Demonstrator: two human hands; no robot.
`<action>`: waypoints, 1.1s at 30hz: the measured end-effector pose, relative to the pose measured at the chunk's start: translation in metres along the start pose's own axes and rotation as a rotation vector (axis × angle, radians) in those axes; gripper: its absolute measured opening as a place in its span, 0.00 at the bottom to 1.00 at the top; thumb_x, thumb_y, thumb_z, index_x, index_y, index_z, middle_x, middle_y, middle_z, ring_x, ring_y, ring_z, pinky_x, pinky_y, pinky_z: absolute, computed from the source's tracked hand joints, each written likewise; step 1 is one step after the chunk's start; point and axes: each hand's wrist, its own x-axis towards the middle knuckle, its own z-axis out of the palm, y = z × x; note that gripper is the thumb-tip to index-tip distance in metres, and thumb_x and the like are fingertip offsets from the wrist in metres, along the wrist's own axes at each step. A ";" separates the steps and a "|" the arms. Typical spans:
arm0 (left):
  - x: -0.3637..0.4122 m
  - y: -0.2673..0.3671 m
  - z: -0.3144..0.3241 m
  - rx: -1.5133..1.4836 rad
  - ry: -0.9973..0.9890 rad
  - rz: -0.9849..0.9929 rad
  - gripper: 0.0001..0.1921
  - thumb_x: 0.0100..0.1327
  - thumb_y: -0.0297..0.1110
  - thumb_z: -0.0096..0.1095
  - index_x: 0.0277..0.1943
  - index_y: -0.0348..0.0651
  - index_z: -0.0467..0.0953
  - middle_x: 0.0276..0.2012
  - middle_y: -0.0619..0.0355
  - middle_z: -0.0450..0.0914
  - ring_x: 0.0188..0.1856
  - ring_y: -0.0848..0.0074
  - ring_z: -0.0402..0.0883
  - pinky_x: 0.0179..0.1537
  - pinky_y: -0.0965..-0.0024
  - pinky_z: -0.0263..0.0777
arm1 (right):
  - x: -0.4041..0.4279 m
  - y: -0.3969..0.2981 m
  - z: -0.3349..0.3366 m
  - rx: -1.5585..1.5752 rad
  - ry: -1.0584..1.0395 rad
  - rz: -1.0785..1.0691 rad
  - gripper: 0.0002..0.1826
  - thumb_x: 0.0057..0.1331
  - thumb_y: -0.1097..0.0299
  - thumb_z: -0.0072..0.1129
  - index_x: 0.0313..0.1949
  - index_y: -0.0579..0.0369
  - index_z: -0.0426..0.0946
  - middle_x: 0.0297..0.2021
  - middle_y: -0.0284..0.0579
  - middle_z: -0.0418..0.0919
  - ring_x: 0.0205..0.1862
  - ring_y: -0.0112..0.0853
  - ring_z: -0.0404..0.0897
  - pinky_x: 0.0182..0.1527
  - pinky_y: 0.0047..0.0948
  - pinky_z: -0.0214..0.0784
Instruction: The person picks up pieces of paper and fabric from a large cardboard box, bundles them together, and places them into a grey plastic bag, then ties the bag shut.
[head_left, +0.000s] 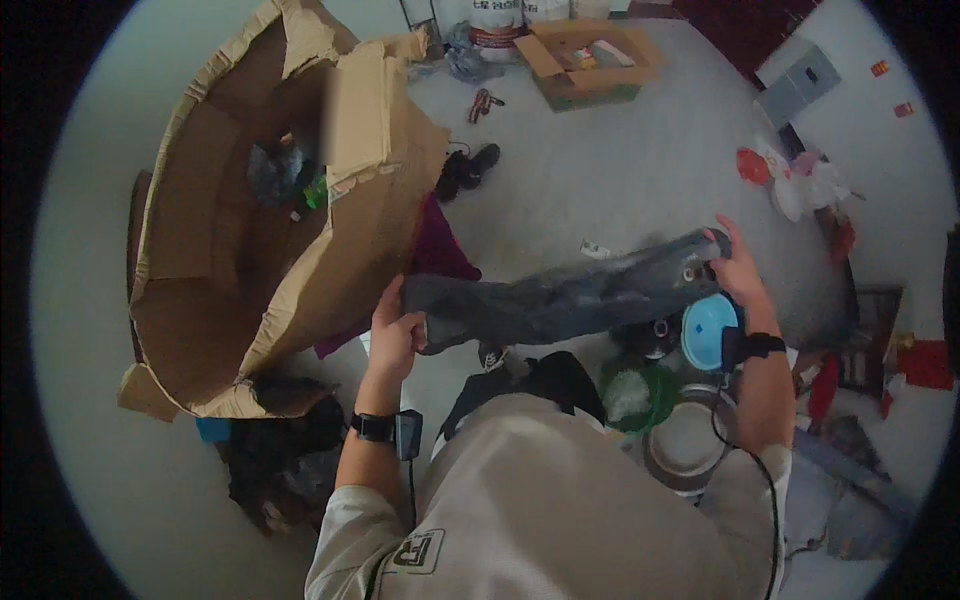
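A pair of dark trousers, apparently jeans folded lengthwise (570, 300), stretches across in front of me, held up off the floor. At its left end my left hand (397, 330) grips the cloth between thumb and fingers. My right hand (736, 262) pinches the other end, near a round metal-looking button or ring. Just left of my left hand stands a large open cardboard box (375, 217), with dark and green items inside. A blue basin (709, 330) lies below my right hand. The fingers behind the cloth are partly hidden.
Dark shoes (472, 169) and an open carton (592, 71) stand farther off. Beside the large box lie a purple cloth (439, 244) and black bags (292, 457). A green basin (637, 394) and a round metal basin (686, 442) are at my right, with plastic bags (810, 184) beyond.
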 end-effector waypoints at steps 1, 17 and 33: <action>0.006 -0.003 0.001 -0.095 0.000 -0.029 0.41 0.57 0.15 0.57 0.75 0.38 0.55 0.31 0.56 0.75 0.20 0.80 0.69 0.19 0.75 0.63 | 0.018 0.027 -0.022 -0.231 0.052 -0.092 0.47 0.50 0.88 0.52 0.72 0.46 0.59 0.64 0.50 0.72 0.46 0.34 0.81 0.36 0.29 0.74; -0.115 -0.030 0.120 -0.227 0.168 -0.350 0.12 0.70 0.36 0.63 0.32 0.38 0.76 0.20 0.62 0.74 0.16 0.81 0.66 0.17 0.74 0.59 | 0.159 0.028 0.069 -0.839 0.025 -0.573 0.34 0.61 0.62 0.66 0.64 0.63 0.66 0.66 0.63 0.65 0.70 0.54 0.61 0.69 0.49 0.56; -0.313 0.028 0.145 -0.426 0.397 0.523 0.31 0.67 0.22 0.56 0.70 0.42 0.56 0.49 0.43 0.76 0.39 0.59 0.84 0.42 0.50 0.82 | -0.059 0.130 0.294 -1.122 -1.709 -1.239 0.15 0.57 0.65 0.64 0.44 0.53 0.85 0.43 0.55 0.84 0.54 0.47 0.80 0.62 0.52 0.64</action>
